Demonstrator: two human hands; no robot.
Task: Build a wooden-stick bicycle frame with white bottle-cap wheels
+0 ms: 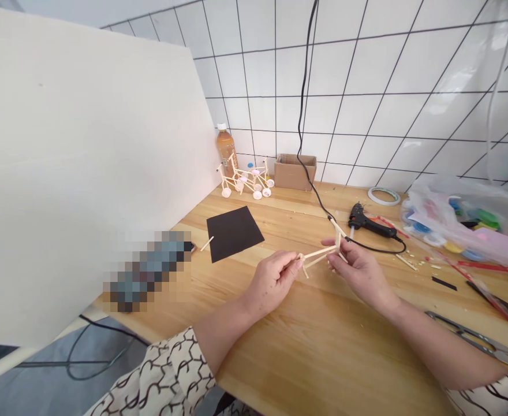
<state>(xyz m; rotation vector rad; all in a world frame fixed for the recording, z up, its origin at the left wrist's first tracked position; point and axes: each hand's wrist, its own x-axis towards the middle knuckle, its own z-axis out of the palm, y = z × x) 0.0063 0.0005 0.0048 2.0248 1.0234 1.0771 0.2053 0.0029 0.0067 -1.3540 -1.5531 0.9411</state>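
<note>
Carefully now: you hold the pale, thin wooden-stick frame [320,252] just over the light-brown wooden worktop [306,341], your left hand [276,280] pinching its left end between thumb and fingers, your right hand [360,271] pinching near its forked right end. Uneven twisting could snap a slim joint. A rightward swing might snag the looped black cord [388,252] and drag the black, pistol-shaped plastic glue gun [373,224].

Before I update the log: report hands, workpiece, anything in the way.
Left hand pinching one end of wooden stick frame; right hand holding it toward the other. Frame spanning between hands. Glue gun beyond right hand, scissors beside right forearm.
</note>
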